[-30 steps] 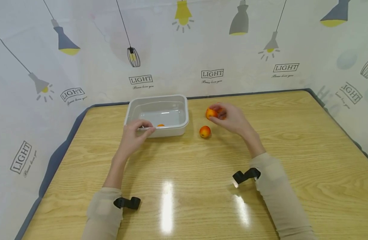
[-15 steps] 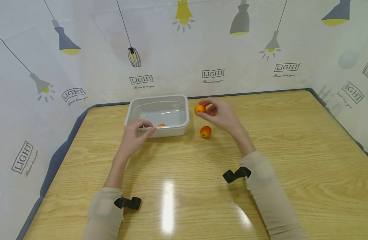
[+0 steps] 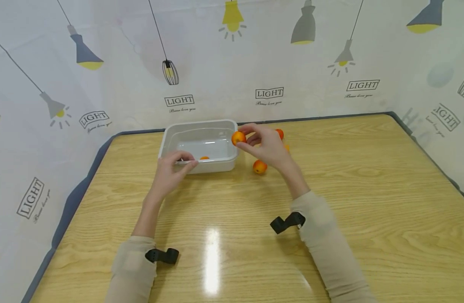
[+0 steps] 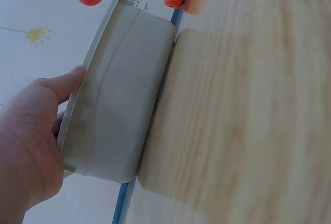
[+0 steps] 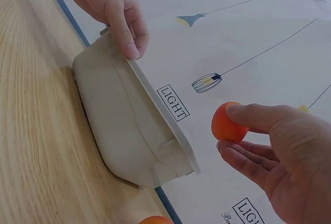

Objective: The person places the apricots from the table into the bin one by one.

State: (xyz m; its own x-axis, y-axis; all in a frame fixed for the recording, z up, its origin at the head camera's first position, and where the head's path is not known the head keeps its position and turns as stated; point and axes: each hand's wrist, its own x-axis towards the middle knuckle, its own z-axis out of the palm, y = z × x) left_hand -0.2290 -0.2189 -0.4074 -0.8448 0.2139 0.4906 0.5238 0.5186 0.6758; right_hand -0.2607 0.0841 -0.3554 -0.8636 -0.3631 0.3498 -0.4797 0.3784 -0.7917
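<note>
My left hand (image 3: pixel 168 173) pinches the near rim of a light grey plastic bin (image 3: pixel 218 166), thumb outside and fingers curled over the edge. The left wrist view shows the bin's outer wall (image 4: pixel 124 94) upright on the table. My right hand (image 3: pixel 269 148) holds a small round orange-red fruit (image 3: pixel 238 138) between thumb and fingertips, level with the bin's right rim and above the table. In the right wrist view the held fruit (image 5: pixel 228 123) is just beyond the bin's end. Another fruit (image 3: pixel 204 158) lies inside the bin, mostly hidden by the front wall.
Right of the bin, one loose fruit (image 3: pixel 260 167) lies below my right hand. Another fruit (image 3: pixel 279 133) and a partly hidden fruit (image 3: pixel 287 147) are behind that hand. The wooden table (image 3: pixel 232 210) ends at a wall covering printed with lamps.
My right hand has carried the held fruit leftward from the loose fruits to the bin's right rim, uncovering fruit behind it. The left hand has stayed on the rim.
</note>
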